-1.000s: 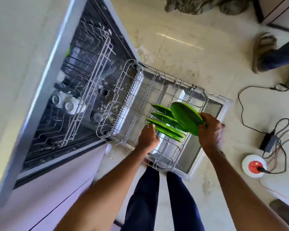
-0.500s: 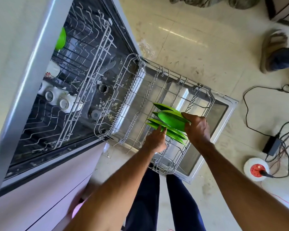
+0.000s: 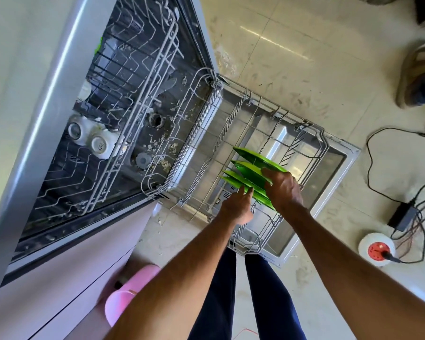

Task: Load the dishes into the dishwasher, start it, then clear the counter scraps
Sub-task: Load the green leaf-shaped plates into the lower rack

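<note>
At centre right of the frame, green plates (image 3: 249, 171) stand on edge in the pulled-out lower rack (image 3: 206, 114). Their lower-right ends are hidden under the right hand (image 3: 284, 190). Its fingers curl out of sight over the rims, so whether it grips a plate cannot be told. The left hand (image 3: 237, 206) reaches with straight fingers, tips touching the nearest rim. At left, cups (image 3: 100, 144) sit half hidden behind upper rack (image 3: 142, 77) wires.

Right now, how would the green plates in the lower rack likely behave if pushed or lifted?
The plates look thin yet hold their shape on edge, so probably stiff and light, perhaps plastic. They lean between the wires of the rack, so a push would likely tip them against one another rather than roll them. The glossy faces may be slippery.
</note>
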